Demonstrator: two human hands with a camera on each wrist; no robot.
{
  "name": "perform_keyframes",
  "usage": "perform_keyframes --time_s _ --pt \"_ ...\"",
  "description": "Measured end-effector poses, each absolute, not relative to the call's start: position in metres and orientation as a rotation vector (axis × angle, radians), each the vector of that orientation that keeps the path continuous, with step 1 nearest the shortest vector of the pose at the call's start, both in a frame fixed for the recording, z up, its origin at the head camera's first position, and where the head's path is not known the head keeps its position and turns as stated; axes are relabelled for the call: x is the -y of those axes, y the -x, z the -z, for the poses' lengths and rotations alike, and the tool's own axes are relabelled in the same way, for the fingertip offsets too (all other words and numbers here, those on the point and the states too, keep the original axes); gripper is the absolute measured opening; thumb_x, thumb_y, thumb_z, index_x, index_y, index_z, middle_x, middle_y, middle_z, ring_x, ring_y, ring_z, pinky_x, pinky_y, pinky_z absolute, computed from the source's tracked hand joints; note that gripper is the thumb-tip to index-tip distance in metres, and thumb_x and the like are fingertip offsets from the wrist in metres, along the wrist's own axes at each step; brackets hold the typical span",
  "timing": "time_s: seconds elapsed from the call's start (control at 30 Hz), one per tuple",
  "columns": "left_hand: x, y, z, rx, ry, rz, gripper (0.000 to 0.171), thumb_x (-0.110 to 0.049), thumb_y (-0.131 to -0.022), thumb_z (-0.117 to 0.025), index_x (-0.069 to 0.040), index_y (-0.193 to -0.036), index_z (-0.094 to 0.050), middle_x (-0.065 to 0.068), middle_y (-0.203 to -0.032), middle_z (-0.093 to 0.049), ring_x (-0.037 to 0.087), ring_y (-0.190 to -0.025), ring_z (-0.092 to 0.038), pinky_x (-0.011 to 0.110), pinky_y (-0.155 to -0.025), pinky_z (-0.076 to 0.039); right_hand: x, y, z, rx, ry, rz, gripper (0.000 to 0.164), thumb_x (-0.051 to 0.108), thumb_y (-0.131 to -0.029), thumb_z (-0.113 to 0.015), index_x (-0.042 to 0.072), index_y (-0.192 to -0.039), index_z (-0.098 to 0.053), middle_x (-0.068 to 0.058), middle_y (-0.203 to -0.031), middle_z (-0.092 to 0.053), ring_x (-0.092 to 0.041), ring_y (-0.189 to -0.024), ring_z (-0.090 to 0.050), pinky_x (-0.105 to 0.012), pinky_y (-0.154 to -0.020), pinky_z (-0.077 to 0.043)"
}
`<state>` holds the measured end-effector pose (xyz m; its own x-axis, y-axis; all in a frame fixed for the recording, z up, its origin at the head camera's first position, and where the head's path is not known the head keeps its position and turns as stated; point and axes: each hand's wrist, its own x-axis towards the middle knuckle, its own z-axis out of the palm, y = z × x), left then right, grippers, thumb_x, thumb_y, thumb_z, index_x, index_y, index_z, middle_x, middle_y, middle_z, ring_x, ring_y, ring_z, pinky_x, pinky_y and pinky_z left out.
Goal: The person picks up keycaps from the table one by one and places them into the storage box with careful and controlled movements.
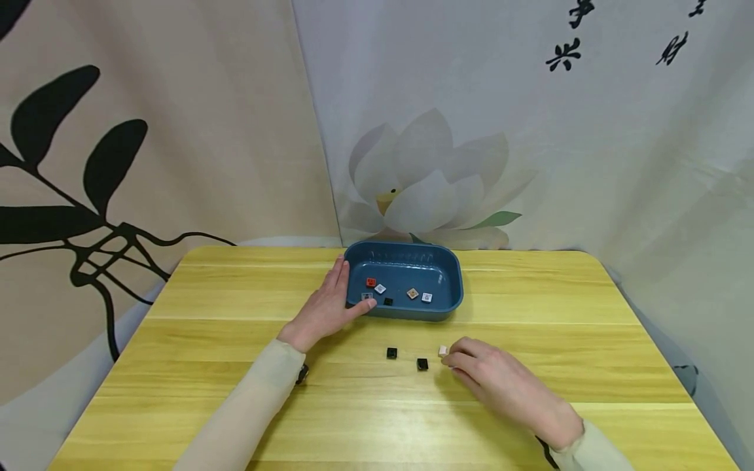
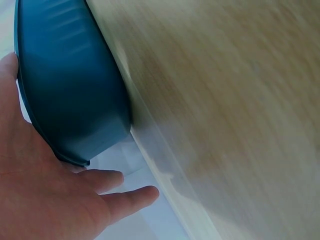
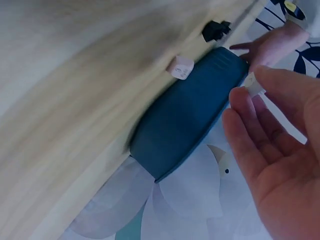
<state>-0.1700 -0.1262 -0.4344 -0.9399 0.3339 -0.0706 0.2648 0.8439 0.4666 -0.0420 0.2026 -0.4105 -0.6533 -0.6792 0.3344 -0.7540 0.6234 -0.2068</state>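
A small white block (image 3: 254,86) is pinched between the thumb and fingertips of my right hand (image 1: 501,383), raised off the table in the right wrist view. Close by those fingertips, another white block (image 1: 442,351) with dark marks rests on the table. My left hand (image 1: 326,304) lies against the left end of a blue tray (image 1: 406,314), its thumb at the front rim and its other fingers straight along the side. Inside the tray are several small blocks, among them a red block (image 1: 370,282), a tan block (image 1: 413,294) and a black block (image 1: 388,301).
Two black blocks, one left (image 1: 391,353) and one right (image 1: 422,364), sit on the wooden table (image 1: 235,366) in front of the tray. The tray stands near the table's far edge, before a printed curtain (image 1: 235,118).
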Motion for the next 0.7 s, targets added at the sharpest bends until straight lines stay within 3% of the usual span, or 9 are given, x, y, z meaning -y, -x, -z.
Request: perform_keyframes --time_s 0.4,0.7 --pt "0.129 0.169 0.436 -2.878 -0.49 -0.716 0.115 -0.075 -0.094 -0.053 0.0 -0.165 -0.002 0.013 -0.173 0.008 0.037 -0.158 -0.011 0.061 -0.119 -0.029 -0.192 0.063 0.396 2.547 -1.08 -0.528 0.026 0.001 -0.084 -0.084 0.011 -0.107 -0.077 0.002 -0.107 -0.069 -0.012 -0.095 -0.068 -0.029 -0.081 -0.06" --pt "0.128 0.17 0.436 -2.874 -0.476 -0.7 0.117 -0.079 -0.093 -0.051 -0.001 -0.165 -0.001 0.012 -0.173 0.009 0.036 -0.158 -0.013 0.058 -0.12 -0.029 -0.183 0.079 0.387 2.519 -1.012 -0.567 0.022 0.004 -0.089 -0.08 0.01 -0.11 -0.077 0.001 -0.107 -0.069 -0.012 -0.095 -0.068 -0.029 -0.079 -0.06"
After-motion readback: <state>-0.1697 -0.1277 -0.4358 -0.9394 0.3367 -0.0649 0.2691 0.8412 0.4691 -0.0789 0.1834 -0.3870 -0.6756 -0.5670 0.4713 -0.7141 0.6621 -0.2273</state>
